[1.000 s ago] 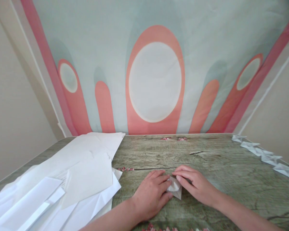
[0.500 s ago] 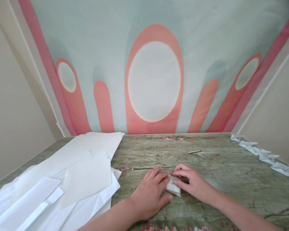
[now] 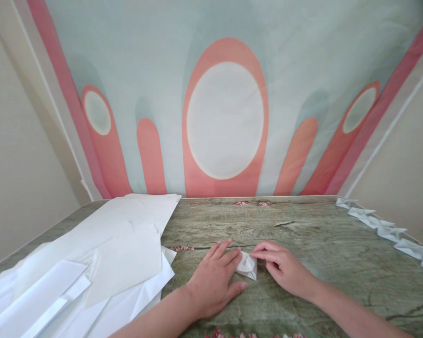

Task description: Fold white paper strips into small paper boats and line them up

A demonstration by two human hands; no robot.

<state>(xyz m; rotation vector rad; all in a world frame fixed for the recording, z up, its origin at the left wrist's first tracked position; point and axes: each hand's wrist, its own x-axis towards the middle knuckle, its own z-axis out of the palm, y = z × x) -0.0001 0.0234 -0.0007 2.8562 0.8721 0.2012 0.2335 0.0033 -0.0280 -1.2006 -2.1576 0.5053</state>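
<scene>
A small folded piece of white paper [image 3: 247, 266] lies on the wood-patterned table between my two hands. My left hand [image 3: 215, 274] rests beside it with fingers spread and the thumb apart, its fingertips touching the paper's left side. At the upper right corner of the paper, the fingertips of my right hand [image 3: 282, 270] close on the edge; its thumb sits lower, bent inward. Part of the fold is hidden beneath the left fingertips.
Loose white sheets [image 3: 127, 263] and folded strips pile up on the left of the table [image 3: 303, 225]. Several small folded paper pieces [image 3: 391, 232] stand in a row along the right edge. Behind the table is a backdrop [image 3: 225, 117] with coral arches.
The folded paper has shifted slightly left and lies flatter, showing more of its face. My left fingers have spread a little. My right thumb has drawn back from the paper.
</scene>
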